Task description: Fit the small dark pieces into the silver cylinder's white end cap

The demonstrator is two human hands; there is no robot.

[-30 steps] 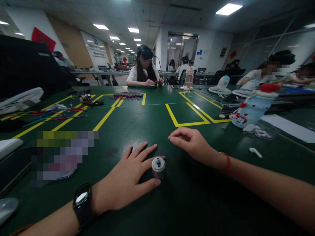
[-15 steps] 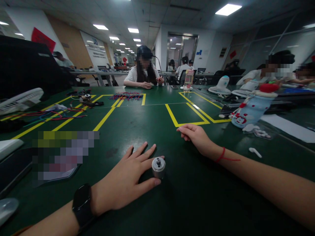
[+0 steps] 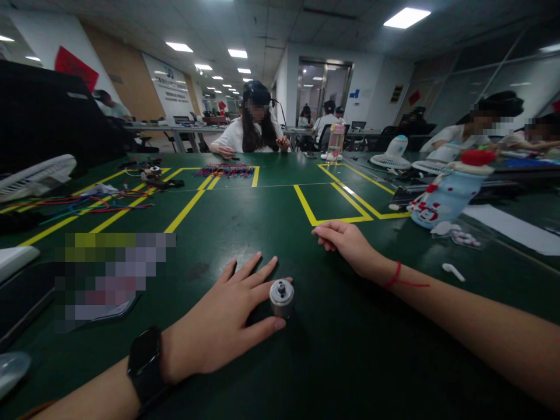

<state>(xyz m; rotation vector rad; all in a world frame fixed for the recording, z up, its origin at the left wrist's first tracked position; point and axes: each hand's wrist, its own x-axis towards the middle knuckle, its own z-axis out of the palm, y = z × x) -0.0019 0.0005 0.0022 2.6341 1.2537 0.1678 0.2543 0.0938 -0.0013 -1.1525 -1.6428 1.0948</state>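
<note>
A small silver cylindrical motor (image 3: 282, 299) stands upright on the green table, its shaft end facing up. My left hand (image 3: 223, 318) lies palm down with the fingers spread, the motor pinched between thumb and forefinger; the forefinger runs behind it and the thumb tip rests at its front base. To the right, my right hand (image 3: 343, 240) is closed, thumb and forefinger pressed together near the corner of a yellow tape outline (image 3: 336, 223). Whatever it may hold is too small or hidden to make out.
On the right are a blue bottle (image 3: 450, 192), a small bag (image 3: 457, 234) and a white earbud (image 3: 454, 271). Colored wires (image 3: 100, 201) lie at left, with a pile of small red and blue parts (image 3: 225, 170) farther back. Opposite sits a co-worker (image 3: 251, 125).
Both my hands and the motor stay practically still. The co-worker opposite has shifted a hand to the left on the table.
</note>
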